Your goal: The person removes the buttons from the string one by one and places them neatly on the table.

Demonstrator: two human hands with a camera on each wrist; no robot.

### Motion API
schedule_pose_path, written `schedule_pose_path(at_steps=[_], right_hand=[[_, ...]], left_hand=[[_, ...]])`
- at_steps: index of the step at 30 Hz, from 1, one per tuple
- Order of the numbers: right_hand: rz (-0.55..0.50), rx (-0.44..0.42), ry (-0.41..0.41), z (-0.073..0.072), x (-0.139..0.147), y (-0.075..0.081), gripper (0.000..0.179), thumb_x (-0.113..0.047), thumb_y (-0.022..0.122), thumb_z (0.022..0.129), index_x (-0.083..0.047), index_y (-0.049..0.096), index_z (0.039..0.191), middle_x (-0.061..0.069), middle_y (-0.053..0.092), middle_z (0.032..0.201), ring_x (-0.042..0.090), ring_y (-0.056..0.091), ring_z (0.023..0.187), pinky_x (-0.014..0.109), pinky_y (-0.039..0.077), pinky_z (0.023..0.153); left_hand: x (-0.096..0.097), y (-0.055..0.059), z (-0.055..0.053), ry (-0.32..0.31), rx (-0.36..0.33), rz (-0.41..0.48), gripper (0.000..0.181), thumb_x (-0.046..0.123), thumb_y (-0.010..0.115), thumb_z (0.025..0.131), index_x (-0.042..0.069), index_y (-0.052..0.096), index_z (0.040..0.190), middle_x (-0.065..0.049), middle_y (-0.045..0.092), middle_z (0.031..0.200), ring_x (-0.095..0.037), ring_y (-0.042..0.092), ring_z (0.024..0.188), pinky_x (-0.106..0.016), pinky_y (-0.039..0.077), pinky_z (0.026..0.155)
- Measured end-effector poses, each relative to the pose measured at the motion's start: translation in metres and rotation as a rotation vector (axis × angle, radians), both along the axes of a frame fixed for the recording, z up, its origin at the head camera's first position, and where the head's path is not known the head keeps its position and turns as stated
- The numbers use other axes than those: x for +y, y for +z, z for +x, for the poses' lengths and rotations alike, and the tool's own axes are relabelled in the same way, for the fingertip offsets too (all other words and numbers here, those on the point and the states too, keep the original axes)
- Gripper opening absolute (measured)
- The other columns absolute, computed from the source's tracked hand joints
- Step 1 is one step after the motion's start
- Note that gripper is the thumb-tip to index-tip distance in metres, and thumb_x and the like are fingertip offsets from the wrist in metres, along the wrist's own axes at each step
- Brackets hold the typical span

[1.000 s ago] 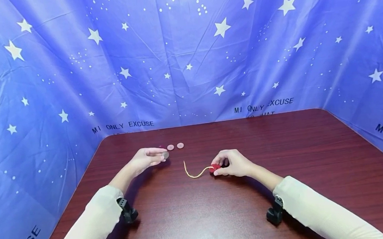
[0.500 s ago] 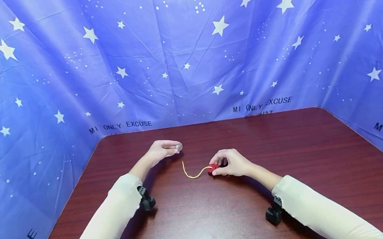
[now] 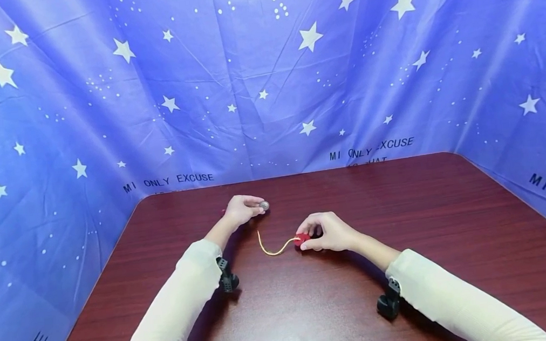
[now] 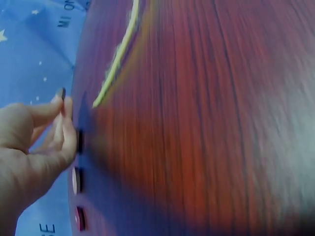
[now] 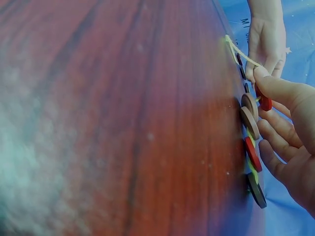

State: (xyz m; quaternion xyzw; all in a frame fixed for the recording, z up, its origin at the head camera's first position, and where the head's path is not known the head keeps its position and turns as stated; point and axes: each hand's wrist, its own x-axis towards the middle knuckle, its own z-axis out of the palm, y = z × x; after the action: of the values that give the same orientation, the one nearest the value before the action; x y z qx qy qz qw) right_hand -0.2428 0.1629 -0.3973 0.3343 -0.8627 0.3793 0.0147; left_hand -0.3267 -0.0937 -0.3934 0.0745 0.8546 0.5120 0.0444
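My left hand [image 3: 242,209] pinches a grey-brown button [image 3: 264,206] between thumb and fingertips, over the back half of the table. In the left wrist view that button [image 4: 60,93] shows edge-on at the fingertips. My right hand [image 3: 332,232] pinches a red button [image 3: 301,240] with a yellow cord [image 3: 273,254] running through it. The cord's free end curves leftward, pointing back toward the left hand. In the right wrist view, brown buttons [image 5: 250,123], another red button [image 5: 253,154] and a dark button [image 5: 256,191] hang together on the cord below the right fingers.
Loose buttons lie on the table near the left hand: a dark one [image 4: 80,141], a pinkish one [image 4: 76,181] and a red one [image 4: 80,218]. The reddish-brown wooden table [image 3: 285,310] ends at a blue star-printed curtain [image 3: 246,86].
My left hand has carried the grey-brown button to the right and slightly farther back, now covering the pinkish buttons in the head view. My right hand stays nearly in place with the red button.
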Motion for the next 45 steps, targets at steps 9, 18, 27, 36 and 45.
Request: schedule_pose_path(at_steps=[9, 18, 27, 36, 45], right_hand=[[0.0, 0.006, 0.005, -0.001, 0.001, -0.004, 0.026, -0.025, 0.083, 0.075, -0.015, 0.072, 0.096, -0.001, 0.069, 0.081, 0.014, 0.061, 0.077, 0.023, 0.05, 0.064], [-0.01, 0.021, 0.014, -0.002, 0.003, -0.004, 0.025, -0.023, 0.082, 0.075, -0.014, 0.072, 0.095, 0.0, 0.068, 0.08, 0.013, 0.061, 0.075, 0.022, 0.05, 0.062], [-0.008, 0.012, 0.011, -0.001, 0.004, -0.004, 0.025, -0.024, 0.082, 0.075, -0.014, 0.072, 0.095, 0.001, 0.068, 0.08, 0.014, 0.061, 0.075, 0.023, 0.051, 0.063], [-0.018, 0.004, 0.004, 0.002, 0.006, -0.006, 0.025, -0.024, 0.082, 0.075, -0.014, 0.072, 0.095, 0.001, 0.069, 0.081, 0.017, 0.062, 0.077, 0.027, 0.052, 0.063], [-0.016, 0.031, 0.004, 0.001, 0.01, -0.005, 0.025, -0.022, 0.082, 0.075, -0.012, 0.072, 0.095, 0.001, 0.07, 0.081, 0.017, 0.063, 0.077, 0.026, 0.052, 0.064]], left_hand=[[0.018, 0.003, 0.003, 0.134, -0.049, -0.041, 0.022, 0.001, 0.072, 0.08, -0.002, 0.073, 0.101, -0.017, 0.075, 0.088, -0.006, 0.063, 0.06, -0.016, 0.048, 0.053], [0.031, 0.009, 0.004, 0.216, 0.0, -0.314, 0.007, 0.018, 0.073, 0.082, 0.014, 0.077, 0.086, 0.001, 0.076, 0.076, -0.015, 0.071, 0.09, -0.037, 0.041, 0.085], [0.043, 0.008, 0.009, 0.083, 0.108, -0.385, 0.017, 0.022, 0.081, 0.075, 0.009, 0.075, 0.083, -0.006, 0.076, 0.079, -0.015, 0.067, 0.078, -0.029, 0.052, 0.087], [0.046, 0.009, -0.001, 0.074, 0.129, -0.468, 0.014, 0.022, 0.08, 0.078, 0.01, 0.075, 0.084, -0.004, 0.075, 0.081, -0.017, 0.066, 0.084, -0.034, 0.053, 0.089], [0.035, 0.012, -0.011, 0.094, 0.039, -0.461, 0.017, 0.028, 0.078, 0.08, 0.017, 0.076, 0.092, -0.001, 0.075, 0.092, -0.022, 0.066, 0.099, -0.064, 0.043, 0.095]])
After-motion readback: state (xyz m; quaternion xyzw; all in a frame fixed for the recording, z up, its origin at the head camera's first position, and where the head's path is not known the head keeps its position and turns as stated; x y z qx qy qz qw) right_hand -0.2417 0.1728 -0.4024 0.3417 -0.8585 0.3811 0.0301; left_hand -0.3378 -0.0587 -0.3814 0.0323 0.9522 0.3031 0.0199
